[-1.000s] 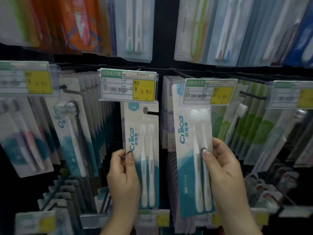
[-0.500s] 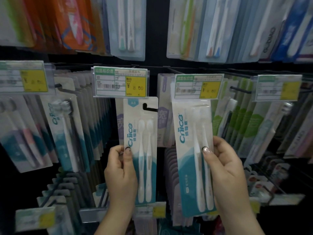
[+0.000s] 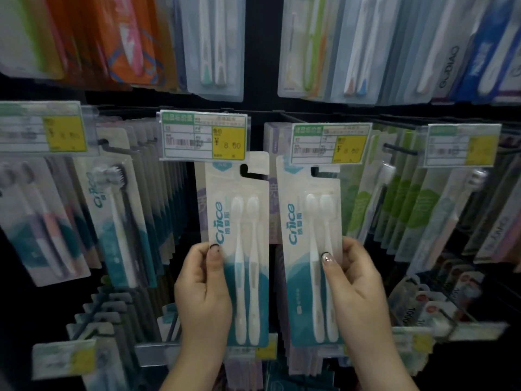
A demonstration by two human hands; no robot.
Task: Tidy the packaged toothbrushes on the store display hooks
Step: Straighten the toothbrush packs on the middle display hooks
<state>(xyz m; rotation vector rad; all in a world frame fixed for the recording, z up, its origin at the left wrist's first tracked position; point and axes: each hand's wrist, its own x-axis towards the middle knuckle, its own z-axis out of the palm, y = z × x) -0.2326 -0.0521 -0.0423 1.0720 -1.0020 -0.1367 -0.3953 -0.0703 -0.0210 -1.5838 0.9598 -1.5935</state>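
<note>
While two twin-brush packs are held up side by side below the price tags, neither is seen fully settled on a hook. The left pack is pinched at its left edge by the left hand; the right pack is pinched at its right edge by the right hand. Hanging and straightening are judged still to be done among the full rows alongside.

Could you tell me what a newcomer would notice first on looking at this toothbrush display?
Most likely the two matching white-and-teal Cnice twin packs at the centre: the left hand holds the left pack by its edge, and the right hand holds the right pack the same way. Just above them hang yellow price tags, and dense rows of other packaged toothbrushes fill the hooks on both sides.
</note>
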